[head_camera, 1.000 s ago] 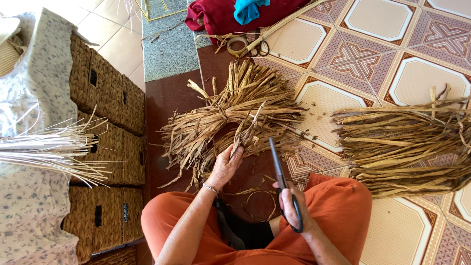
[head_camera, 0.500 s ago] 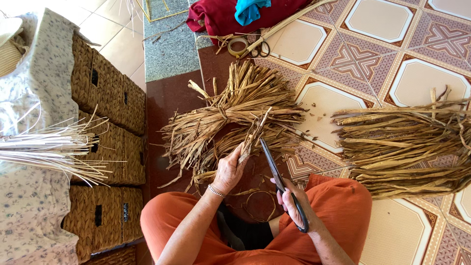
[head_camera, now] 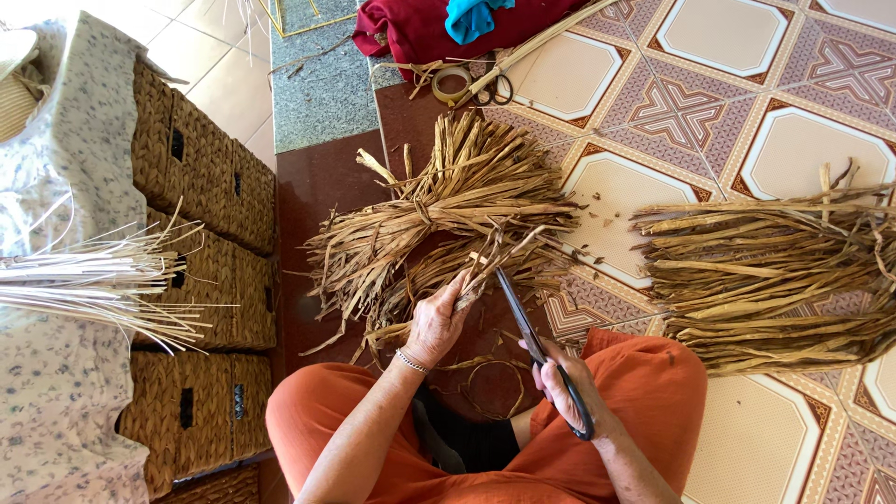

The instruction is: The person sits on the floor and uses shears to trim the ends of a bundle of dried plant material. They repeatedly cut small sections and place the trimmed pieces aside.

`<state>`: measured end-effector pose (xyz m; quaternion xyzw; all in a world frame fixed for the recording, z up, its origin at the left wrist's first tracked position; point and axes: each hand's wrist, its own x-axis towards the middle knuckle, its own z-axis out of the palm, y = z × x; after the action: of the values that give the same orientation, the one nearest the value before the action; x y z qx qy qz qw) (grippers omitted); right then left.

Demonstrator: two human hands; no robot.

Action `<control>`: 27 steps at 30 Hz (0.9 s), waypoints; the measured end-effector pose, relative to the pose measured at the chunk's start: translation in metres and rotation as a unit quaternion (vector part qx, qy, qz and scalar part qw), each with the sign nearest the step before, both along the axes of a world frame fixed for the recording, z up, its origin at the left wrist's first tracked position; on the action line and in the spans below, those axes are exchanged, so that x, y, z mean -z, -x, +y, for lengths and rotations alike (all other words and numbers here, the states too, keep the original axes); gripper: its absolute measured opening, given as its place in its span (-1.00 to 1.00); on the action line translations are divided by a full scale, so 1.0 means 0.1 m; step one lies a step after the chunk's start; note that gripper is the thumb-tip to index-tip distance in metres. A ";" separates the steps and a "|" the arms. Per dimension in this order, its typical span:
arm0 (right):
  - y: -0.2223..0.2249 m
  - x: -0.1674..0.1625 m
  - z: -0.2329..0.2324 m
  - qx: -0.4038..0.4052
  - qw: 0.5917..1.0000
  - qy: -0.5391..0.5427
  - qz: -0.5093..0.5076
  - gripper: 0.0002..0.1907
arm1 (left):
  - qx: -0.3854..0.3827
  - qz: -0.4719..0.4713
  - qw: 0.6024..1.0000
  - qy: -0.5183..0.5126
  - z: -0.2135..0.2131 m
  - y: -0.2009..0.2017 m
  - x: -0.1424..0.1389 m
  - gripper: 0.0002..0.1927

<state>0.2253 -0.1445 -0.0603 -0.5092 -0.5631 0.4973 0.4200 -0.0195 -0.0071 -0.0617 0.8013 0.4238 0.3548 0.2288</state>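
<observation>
Pinching dried leaf strips [head_camera: 485,271] in left hand [head_camera: 437,322] grip; right hand [head_camera: 565,387] grip clamped on black scissors [head_camera: 537,350], blades just beside strips.

Woven baskets [head_camera: 201,177] stand stacked at the left beside pale thin reeds [head_camera: 84,280]. A red cloth [head_camera: 439,28], a tape roll [head_camera: 453,82] and a second fibre bundle [head_camera: 775,280] lie on the patterned tiled floor [head_camera: 737,112].
</observation>
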 end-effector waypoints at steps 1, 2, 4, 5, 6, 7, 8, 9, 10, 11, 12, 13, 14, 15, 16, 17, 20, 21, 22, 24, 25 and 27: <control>0.01 0.00 0.01 -0.001 1.000 0.002 0.012 -0.22 | 0.002 0.015 1.000 0.003 -0.01 0.00 0.00 -0.37; 0.01 -0.01 0.02 -0.002 1.000 0.005 0.023 -0.22 | 0.002 0.023 1.000 0.000 -0.01 -0.01 0.00 -0.36; 0.02 -0.01 0.06 0.001 1.000 -0.005 0.026 -0.22 | 0.001 0.038 0.999 -0.007 -0.02 -0.02 -0.02 -0.36; 0.02 -0.01 0.08 0.003 1.000 -0.009 0.028 -0.22 | 0.006 0.049 0.999 -0.005 -0.03 -0.03 -0.03 -0.36; 0.03 -0.01 0.10 0.010 1.000 -0.011 0.021 -0.22 | 0.010 0.059 0.998 -0.003 -0.04 -0.03 -0.04 -0.36; 0.03 0.00 0.13 0.018 1.000 -0.013 0.014 -0.22 | 0.014 0.069 0.998 -0.001 -0.04 -0.04 -0.06 -0.36; 0.03 0.00 0.14 0.026 1.000 -0.015 0.007 -0.23 | 0.016 0.074 0.997 0.002 -0.05 -0.04 -0.06 -0.35; 0.03 0.02 0.16 0.033 0.999 -0.031 -0.019 -0.25 | 0.018 0.079 0.997 0.005 -0.06 -0.04 -0.06 -0.35; 0.04 0.03 0.18 0.039 0.997 -0.048 -0.045 -0.26 | 0.020 0.084 0.996 0.007 -0.06 -0.04 -0.06 -0.34; 0.04 0.05 0.18 0.046 0.994 -0.064 -0.071 -0.28 | 0.023 0.065 0.998 0.001 -0.05 -0.04 -0.05 -0.36; 0.05 0.06 0.17 0.049 0.995 -0.053 -0.070 -0.31 | 0.026 0.046 0.999 -0.005 -0.05 -0.04 -0.02 -0.37; 0.07 0.08 0.16 0.051 0.995 -0.043 -0.070 -0.33 | 0.029 0.027 0.999 -0.011 -0.04 -0.04 0.01 -0.39; 0.08 0.09 0.15 0.053 0.996 -0.032 -0.070 -0.36 | 0.023 0.009 1.000 -0.014 -0.02 -0.04 0.05 -0.44; 0.09 0.11 0.14 0.055 0.996 -0.050 -0.049 -0.36 | 0.017 -0.008 1.000 -0.017 -0.01 -0.03 0.09 -0.49; 0.12 0.12 0.14 0.056 0.996 -0.067 -0.028 -0.36 | 0.010 -0.025 0.999 -0.020 0.02 -0.02 0.13 -0.54; 0.13 0.12 0.13 0.057 0.995 -0.083 -0.006 -0.35 | -0.015 -0.038 0.994 0.099 0.05 -0.01 0.17 -0.58; 0.13 0.11 0.07 0.090 0.983 -0.069 0.144 -0.34 | -0.055 -0.166 0.906 0.385 0.15 0.06 0.22 -0.65; 0.12 0.11 0.05 0.108 0.980 -0.063 0.154 -0.35 | -0.051 -0.271 0.859 0.432 0.18 0.09 0.21 -0.66; 0.09 0.10 0.05 0.127 0.977 -0.059 0.163 -0.36 | -0.046 -0.370 0.799 0.472 0.22 0.13 0.20 -0.65; 0.06 0.08 0.03 0.149 0.972 -0.053 0.173 -0.35 | -0.066 -0.331 0.821 0.460 0.26 0.26 0.15 -0.61; 0.04 0.07 0.01 0.152 0.972 -0.052 0.173 -0.34 | -0.076 -0.312 0.832 0.453 0.27 0.33 0.10 -0.58; 0.03 0.06 -0.02 0.146 0.973 -0.071 0.162 -0.34 | -0.080 -0.315 0.827 0.459 0.27 0.41 -0.01 -0.54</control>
<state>0.2218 -0.1469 -0.0665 -0.4674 -0.4408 0.4655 0.6087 -0.0607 0.0204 -0.0608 0.4115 0.5051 0.3697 0.6625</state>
